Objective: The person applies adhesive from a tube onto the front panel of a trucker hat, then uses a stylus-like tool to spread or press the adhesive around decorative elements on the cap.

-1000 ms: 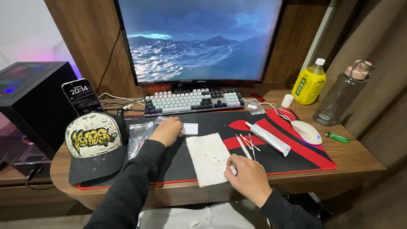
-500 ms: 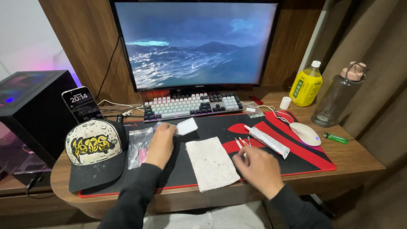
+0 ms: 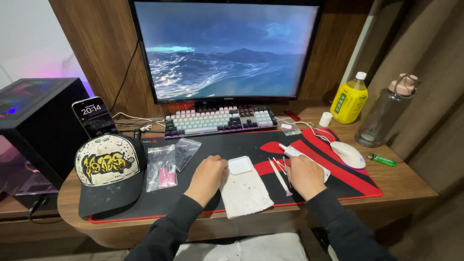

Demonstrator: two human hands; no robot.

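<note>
The right hand (image 3: 304, 175) has its grip closed over a white tube (image 3: 305, 160) whose long axis runs diagonally toward the keyboard (image 3: 220, 120), while the left hand (image 3: 208, 176) rests released beside a white cloth (image 3: 244, 193).

Head camera, near, looking down at desk (image 3: 406, 186).

The desk holds one monitor (image 3: 224, 50), one keyboard (image 3: 220, 120), one mouse (image 3: 347, 154), one phone (image 3: 94, 117), one cap (image 3: 107, 169), two bottles (image 3: 349, 98) (image 3: 385, 112), two plastic bags (image 3: 162, 168) (image 3: 185, 151), one lighter (image 3: 382, 159), one cloth (image 3: 244, 192) and two hands (image 3: 208, 175) (image 3: 305, 175).
</note>
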